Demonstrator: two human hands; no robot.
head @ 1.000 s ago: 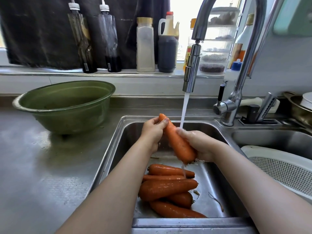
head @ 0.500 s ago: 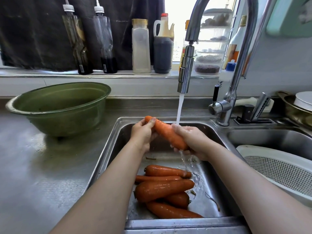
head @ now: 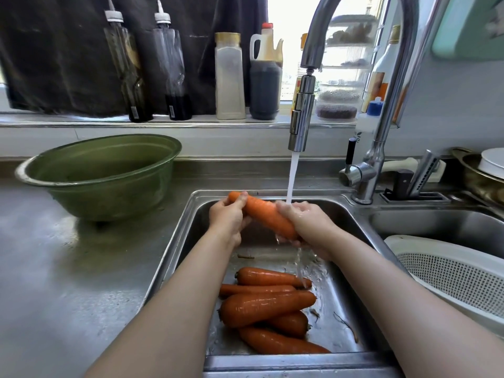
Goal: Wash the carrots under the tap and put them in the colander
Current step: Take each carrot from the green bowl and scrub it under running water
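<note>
1. left hand [head: 227, 219]: grasps the far, narrow end of the held carrot [head: 266, 214], fingers wrapped round it, thumb on top near the tip.
2. right hand [head: 308, 225]: grasps the near, thick end of the same carrot, fingers curled under it, skin wet.
3. The held carrot is above the left basin [head: 174, 255], tilted with its far-left end high and its near-right end low, well clear of the basin floor.
4. tap [head: 300, 118] is running. The water stream [head: 291, 175] lands where the right hand meets the carrot, and runoff falls from under that hand to the basin floor.
5. pile of carrots [head: 267, 304]: five visible, wet, lying on the basin floor at the near end, below both hands.
6. colander [head: 447, 274]: white, sitting in the right basin [head: 436, 225] at near right, partly cut off by the frame edge.
7. green bowl [head: 101, 173] sits on the steel counter [head: 54, 268], far left of the sink. A row of bottles [head: 229, 77] stands on the window ledge behind.
</note>
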